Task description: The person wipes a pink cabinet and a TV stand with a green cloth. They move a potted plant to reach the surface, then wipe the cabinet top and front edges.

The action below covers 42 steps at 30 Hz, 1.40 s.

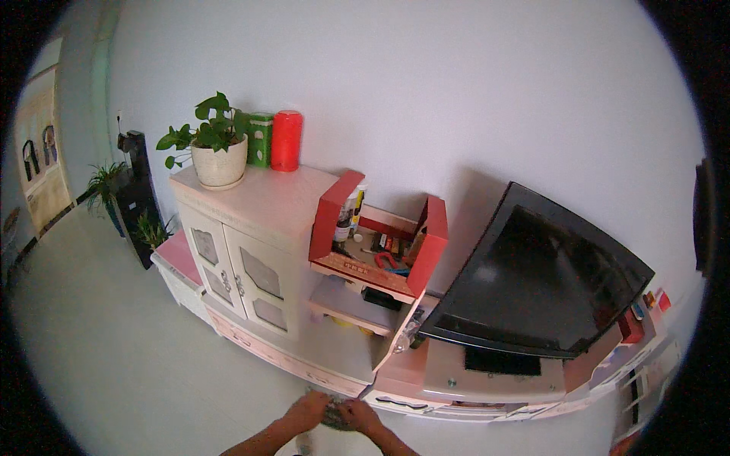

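Observation:
At the bottom of the head view, my left hand (pixel 308 410) and my right hand (pixel 360 416) come close together. Between them is a small dark, mottled grey-green item (pixel 336 420), gripped from both sides. It is too blurred to tell whether it is a cloth or a bag. Both hands are in front of the lower drawers of a white and pink cabinet (pixel 262 228), apart from it. Past them, on the cabinet's upper shelf, stands a red open box (pixel 436 228) holding bottles, a red horseshoe-shaped item (pixel 386 262) and several small things.
A potted plant (pixel 219 162), a green tin (pixel 260 141) and a red canister (pixel 286 141) stand on the cabinet top. To the right, a television (pixel 542 279) rests on a low stand (pixel 496 385). A black speaker (pixel 137 222) and floor plants (pixel 105 185) are at the left.

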{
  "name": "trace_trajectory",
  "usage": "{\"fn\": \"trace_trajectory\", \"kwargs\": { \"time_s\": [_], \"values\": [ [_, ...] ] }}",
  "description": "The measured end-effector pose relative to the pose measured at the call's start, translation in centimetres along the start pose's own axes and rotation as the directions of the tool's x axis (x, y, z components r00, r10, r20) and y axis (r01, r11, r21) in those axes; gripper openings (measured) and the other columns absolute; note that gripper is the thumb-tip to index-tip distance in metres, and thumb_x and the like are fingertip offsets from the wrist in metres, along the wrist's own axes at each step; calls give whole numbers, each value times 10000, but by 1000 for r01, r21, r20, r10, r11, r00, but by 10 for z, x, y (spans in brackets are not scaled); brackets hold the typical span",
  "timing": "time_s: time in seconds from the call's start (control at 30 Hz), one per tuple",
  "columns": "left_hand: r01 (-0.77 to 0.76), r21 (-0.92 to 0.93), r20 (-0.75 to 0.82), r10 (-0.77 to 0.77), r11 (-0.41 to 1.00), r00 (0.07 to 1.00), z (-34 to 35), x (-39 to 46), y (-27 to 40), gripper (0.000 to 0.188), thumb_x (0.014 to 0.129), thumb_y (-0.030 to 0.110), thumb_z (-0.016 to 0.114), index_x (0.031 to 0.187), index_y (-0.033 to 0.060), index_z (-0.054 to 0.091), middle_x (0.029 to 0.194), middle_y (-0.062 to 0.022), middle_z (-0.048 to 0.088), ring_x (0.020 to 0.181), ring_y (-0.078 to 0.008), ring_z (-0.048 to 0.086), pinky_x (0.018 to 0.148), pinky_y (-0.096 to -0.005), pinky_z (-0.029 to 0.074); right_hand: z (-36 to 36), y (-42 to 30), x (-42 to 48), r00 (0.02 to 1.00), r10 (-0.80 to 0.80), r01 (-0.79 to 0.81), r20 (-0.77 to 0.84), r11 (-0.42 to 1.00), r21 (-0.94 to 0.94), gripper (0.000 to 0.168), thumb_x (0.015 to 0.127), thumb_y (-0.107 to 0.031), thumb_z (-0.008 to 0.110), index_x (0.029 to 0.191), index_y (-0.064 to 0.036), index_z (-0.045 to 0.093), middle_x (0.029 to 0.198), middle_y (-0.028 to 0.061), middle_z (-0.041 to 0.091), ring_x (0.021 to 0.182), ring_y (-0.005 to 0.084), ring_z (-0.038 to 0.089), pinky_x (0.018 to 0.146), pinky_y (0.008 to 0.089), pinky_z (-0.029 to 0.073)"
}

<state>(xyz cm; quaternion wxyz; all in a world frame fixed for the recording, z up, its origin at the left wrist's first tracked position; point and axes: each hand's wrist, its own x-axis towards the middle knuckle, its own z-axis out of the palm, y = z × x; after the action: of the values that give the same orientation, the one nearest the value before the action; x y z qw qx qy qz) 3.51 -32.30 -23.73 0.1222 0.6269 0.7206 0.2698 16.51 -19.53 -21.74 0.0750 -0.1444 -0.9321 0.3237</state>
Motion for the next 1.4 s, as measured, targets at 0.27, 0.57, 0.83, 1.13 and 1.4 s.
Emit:
{"fn": "trace_trajectory", "kwargs": {
  "time_s": [0.27,0.57,0.83,1.13,1.4],
  "values": [
    [-225,76,-428,235,972,873,-132,47,18,283,716,21,555,996,-17,543,986,-185,534,932,-338,520,834,-398,434,-76,-57,70,966,-77,62,-247,996,-70,206,837,-213,524,885,-25,592,973,169,562,899,329,523,780,387,433],
    [-252,332,-600,409,909,687,-234,126,22,296,756,12,522,1046,-47,521,1074,-190,507,1026,-333,491,891,-395,403,-182,-108,164,744,-416,240,-523,897,-371,244,786,-130,584,993,-2,572,994,176,548,890,348,524,763,403,439],
    [-85,256,-767,256,963,589,-316,223,-10,357,778,6,493,1127,-45,436,1082,-210,484,1033,-362,472,869,-385,411,-253,-148,311,656,-503,172,-563,825,-538,275,839,-206,523,1095,-121,577,1130,116,550,1093,288,469,949,497,292],
    [223,164,-477,-121,961,870,-345,265,-44,279,853,155,468,1065,-25,465,987,-206,538,927,-363,532,763,-429,461,-246,-91,422,923,-351,240,-159,846,-475,350,889,-234,393,1203,-109,484,1293,111,429,1223,327,350,989,522,263],
    [244,334,-275,-153,910,949,-366,339,-57,266,871,236,460,958,-14,494,936,-189,571,880,-342,572,731,-425,480,-279,-48,464,927,-369,279,-63,794,-541,392,874,-255,419,1246,-136,448,1340,89,375,1251,297,318,1004,507,248]
  ]
}}
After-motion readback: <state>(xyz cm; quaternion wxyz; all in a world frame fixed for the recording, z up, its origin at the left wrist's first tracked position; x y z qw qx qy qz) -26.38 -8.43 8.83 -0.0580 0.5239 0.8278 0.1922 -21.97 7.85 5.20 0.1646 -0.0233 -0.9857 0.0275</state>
